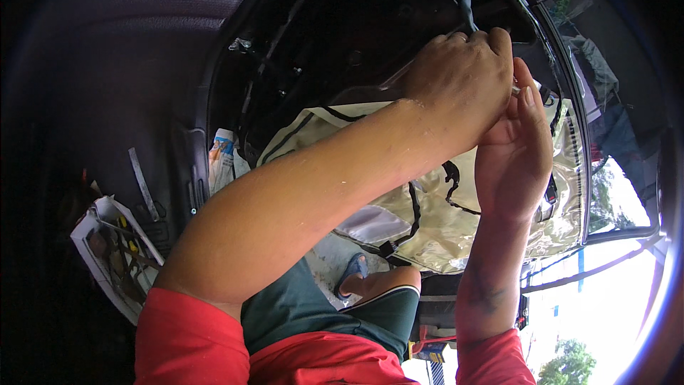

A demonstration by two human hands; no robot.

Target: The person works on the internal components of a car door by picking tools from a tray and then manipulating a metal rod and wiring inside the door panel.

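Note:
My left hand [463,71] is raised against the black metal door frame [377,14], its back toward me and its fingers curled closed. A grey-blue cable or tube [466,7] comes down from an opening in the metal and disappears behind the knuckles. What the left fingers hold is hidden. Close against it, my right hand [509,153] faces palm-in with its fingers bent. A small pale metallic piece [516,90] shows between the two hands, at the right fingertips; its kind is too small to tell. Behind both wrists spreads a shiny beige lining sheet [442,239] with black strips.
Dark padded trim [135,50] fills the left. A white box of tools [107,249] stands at lower left, near a flat metal strip [142,185]. A black wiring piece [452,178] hangs over the sheet. A window [613,192] lies at right.

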